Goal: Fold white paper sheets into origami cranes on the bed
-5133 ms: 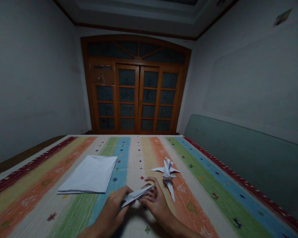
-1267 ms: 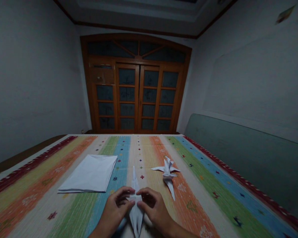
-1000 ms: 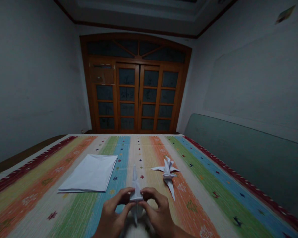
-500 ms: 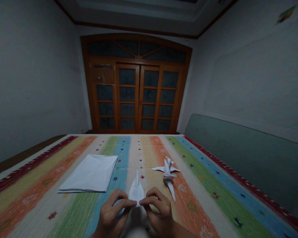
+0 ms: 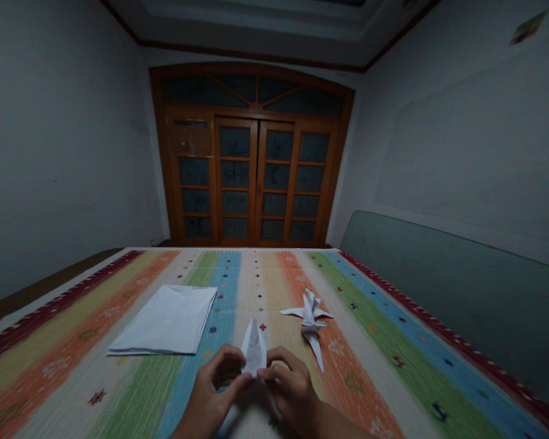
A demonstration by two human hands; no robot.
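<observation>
A small folded piece of white paper (image 5: 255,349) stands up between my two hands, its narrow tip pointing away from me. My left hand (image 5: 217,387) pinches its lower left side with thumb and fingers. At the lower right corner, my right hand (image 5: 290,384) grips the paper between thumb and curled fingers. Beyond my right hand lies a finished-looking origami figure (image 5: 310,320) of white paper, with spread wings and a long pointed tail. The paper's bottom edge is partly covered by my fingertips.
A stack of white paper sheets (image 5: 167,320) lies to the left on the striped tablecloth (image 5: 132,405). A pale green bench back or panel (image 5: 439,280) runs along the table's right side. Wooden doors with glass panes (image 5: 256,177) stand beyond the far edge.
The folded paper has turned a little and now shows a broader, shaded face. My left fingers have shifted up its left side, with the thumb staying low. The origami figure and stack are unmoved.
</observation>
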